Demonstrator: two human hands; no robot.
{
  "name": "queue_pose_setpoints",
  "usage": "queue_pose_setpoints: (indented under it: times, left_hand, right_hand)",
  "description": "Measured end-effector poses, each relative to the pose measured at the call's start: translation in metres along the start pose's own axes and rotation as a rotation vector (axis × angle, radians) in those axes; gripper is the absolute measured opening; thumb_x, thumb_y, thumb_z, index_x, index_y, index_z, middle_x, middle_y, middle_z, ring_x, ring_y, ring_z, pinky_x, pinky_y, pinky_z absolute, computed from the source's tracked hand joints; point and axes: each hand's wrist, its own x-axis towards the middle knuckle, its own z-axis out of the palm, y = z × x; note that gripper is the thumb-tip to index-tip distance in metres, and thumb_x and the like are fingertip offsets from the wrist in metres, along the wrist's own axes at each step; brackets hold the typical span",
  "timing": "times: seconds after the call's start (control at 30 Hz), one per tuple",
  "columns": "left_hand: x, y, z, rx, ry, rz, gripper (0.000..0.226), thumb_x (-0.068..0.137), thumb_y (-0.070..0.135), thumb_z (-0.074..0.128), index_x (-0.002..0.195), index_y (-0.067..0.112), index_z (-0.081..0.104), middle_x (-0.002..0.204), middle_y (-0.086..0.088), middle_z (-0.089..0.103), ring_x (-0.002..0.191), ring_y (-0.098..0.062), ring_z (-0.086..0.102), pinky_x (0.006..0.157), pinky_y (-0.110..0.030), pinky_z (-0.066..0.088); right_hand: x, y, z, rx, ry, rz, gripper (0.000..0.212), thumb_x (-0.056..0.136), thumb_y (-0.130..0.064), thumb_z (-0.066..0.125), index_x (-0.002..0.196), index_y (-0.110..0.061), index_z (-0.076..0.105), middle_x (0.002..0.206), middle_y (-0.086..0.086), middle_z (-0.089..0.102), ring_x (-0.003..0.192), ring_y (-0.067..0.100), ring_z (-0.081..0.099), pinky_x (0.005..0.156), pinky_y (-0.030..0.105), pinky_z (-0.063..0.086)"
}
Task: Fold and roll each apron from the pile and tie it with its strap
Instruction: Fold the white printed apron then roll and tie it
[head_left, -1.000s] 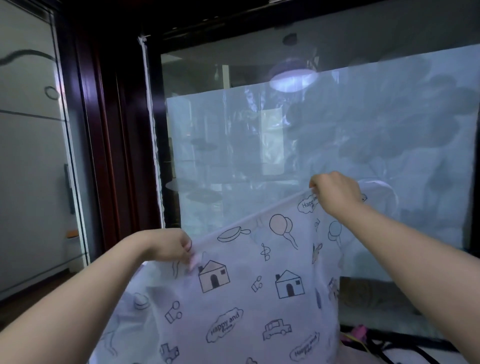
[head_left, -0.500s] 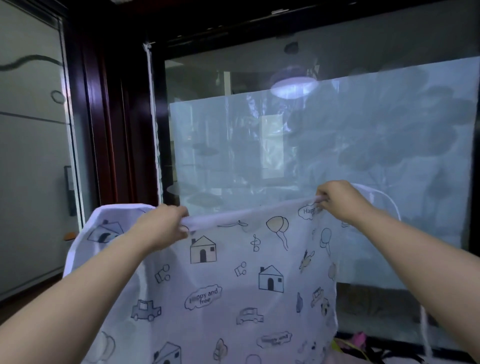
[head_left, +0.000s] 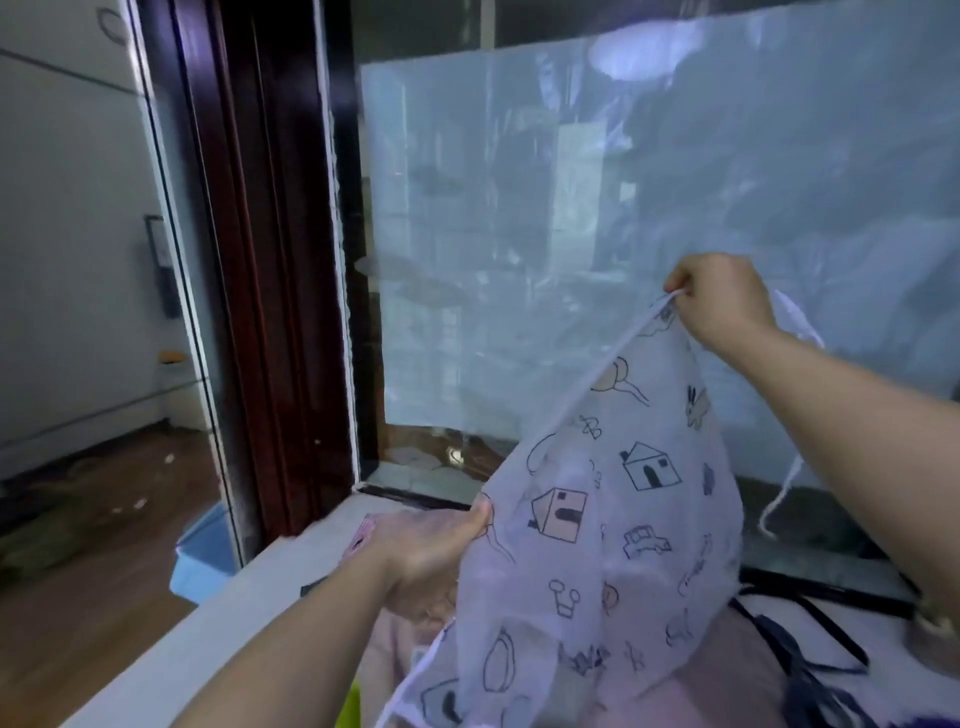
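Observation:
A thin white apron (head_left: 613, 545) printed with houses, cars and balloons hangs in the air before me. My right hand (head_left: 722, 306) pinches its top edge high at the right. Lower down, my left hand (head_left: 431, 540) grips the apron's left edge near the sill. The hem runs taut and slanted between the two hands. A white strap (head_left: 792, 467) dangles behind my right forearm. Under the apron lies pink cloth (head_left: 727, 670) of the pile, with dark straps (head_left: 800, 654) across it.
A frosted glass window (head_left: 623, 234) fills the view ahead, with a dark wooden frame (head_left: 260, 286) to its left. A white sill (head_left: 249, 597) runs along the lower left. Beyond it are a brown floor (head_left: 93, 545) and a blue box (head_left: 205, 551).
My left hand has dropped from chest height down to the sill, so the apron's top edge now slants steeply. The cloth has gathered narrower, and my view has tilted down.

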Motion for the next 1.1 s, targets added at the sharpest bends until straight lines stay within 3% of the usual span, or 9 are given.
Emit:
queue_pose_setpoints:
  times: [0.1,0.2,0.27,0.4,0.5,0.7,0.83,0.97,1.1]
  left_hand:
    - [-0.003,0.006,0.016,-0.169,-0.101,0.142,0.088,0.077,0.086,0.020,0.128,0.024,0.057,0.136,0.001,0.056,0.127,-0.024,0.049,0.101,-0.036,0.039]
    - [-0.018,0.022,0.008,-0.369,-0.113,0.317,0.092,0.080,0.083,0.012,0.134,0.022,0.055,0.137,-0.007,0.056,0.128,-0.029,0.050,0.105,-0.042,0.039]
    - [-0.025,0.030,-0.012,-0.501,0.071,0.386,0.086,0.087,0.076,0.014,0.127,0.016,0.061,0.129,-0.012,0.062,0.120,-0.029,0.057,0.101,-0.042,0.044]
    - [-0.049,0.048,-0.050,-0.563,0.744,0.627,0.023,0.100,0.023,0.049,0.112,0.016,0.067,0.112,-0.016,0.068,0.087,-0.021,0.067,0.081,-0.032,0.056]
    - [-0.088,0.070,-0.067,-0.489,1.191,0.838,0.024,0.099,0.014,0.048,0.116,0.019,0.064,0.105,-0.003,0.064,0.082,-0.010,0.059,0.069,-0.014,0.051]
    - [-0.145,0.113,-0.086,-0.061,1.248,0.975,0.027,0.097,0.016,0.051,0.121,0.022,0.063,0.114,0.007,0.061,0.091,0.006,0.055,0.076,-0.007,0.041]
    - [-0.173,0.128,-0.102,0.292,1.193,0.854,0.034,0.096,0.012,0.055,0.129,0.022,0.059,0.109,0.002,0.063,0.104,-0.012,0.058,0.087,-0.017,0.041]
    - [-0.191,0.147,-0.115,0.472,1.401,0.805,0.034,0.093,0.011,0.059,0.127,0.014,0.061,0.112,-0.004,0.064,0.096,-0.012,0.053,0.083,-0.020,0.040]
    - [-0.206,0.160,-0.133,0.495,1.578,0.715,0.018,0.090,0.023,0.061,0.107,0.020,0.066,0.103,-0.001,0.065,0.094,-0.018,0.054,0.081,-0.032,0.042]
  right_hand:
    - [-0.006,0.000,0.003,-0.006,-0.001,0.008,0.030,0.082,0.006,0.048,0.098,-0.006,0.070,0.105,0.019,0.066,0.099,0.036,0.059,0.079,0.036,0.046]
    - [-0.008,0.007,0.003,-0.025,0.001,0.002,0.028,0.080,0.009,0.048,0.094,-0.003,0.070,0.101,0.021,0.066,0.096,0.037,0.059,0.078,0.036,0.046]
    - [-0.009,0.016,0.001,-0.055,-0.026,0.017,0.027,0.078,0.010,0.049,0.089,-0.004,0.070,0.095,0.021,0.066,0.092,0.038,0.060,0.074,0.035,0.047]
    - [-0.016,0.037,-0.007,-0.181,-0.139,0.109,0.022,0.079,0.006,0.056,0.090,-0.007,0.071,0.096,0.020,0.066,0.089,0.037,0.060,0.067,0.031,0.041]
    - [-0.024,0.048,-0.008,-0.268,-0.247,0.214,0.018,0.085,-0.005,0.062,0.097,-0.015,0.071,0.106,0.015,0.064,0.096,0.034,0.060,0.070,0.029,0.041]
    - [-0.030,0.045,-0.001,-0.300,-0.268,0.261,0.030,0.090,-0.004,0.052,0.107,-0.021,0.069,0.114,0.013,0.063,0.104,0.033,0.058,0.072,0.029,0.039]
    - [-0.024,0.046,0.000,-0.115,-0.197,0.381,0.024,0.086,0.004,0.050,0.095,-0.007,0.070,0.101,0.020,0.063,0.092,0.035,0.059,0.067,0.029,0.038]
    - [-0.012,0.043,-0.003,0.219,-0.145,0.555,0.022,0.088,-0.005,0.058,0.066,-0.001,0.059,0.072,0.017,0.057,0.082,0.035,0.062,0.059,0.032,0.047]
    - [-0.004,0.027,-0.012,0.877,-0.096,0.788,0.005,0.095,-0.012,0.053,0.092,-0.008,0.055,0.086,0.009,0.048,0.093,0.028,0.045,0.079,0.048,0.050]
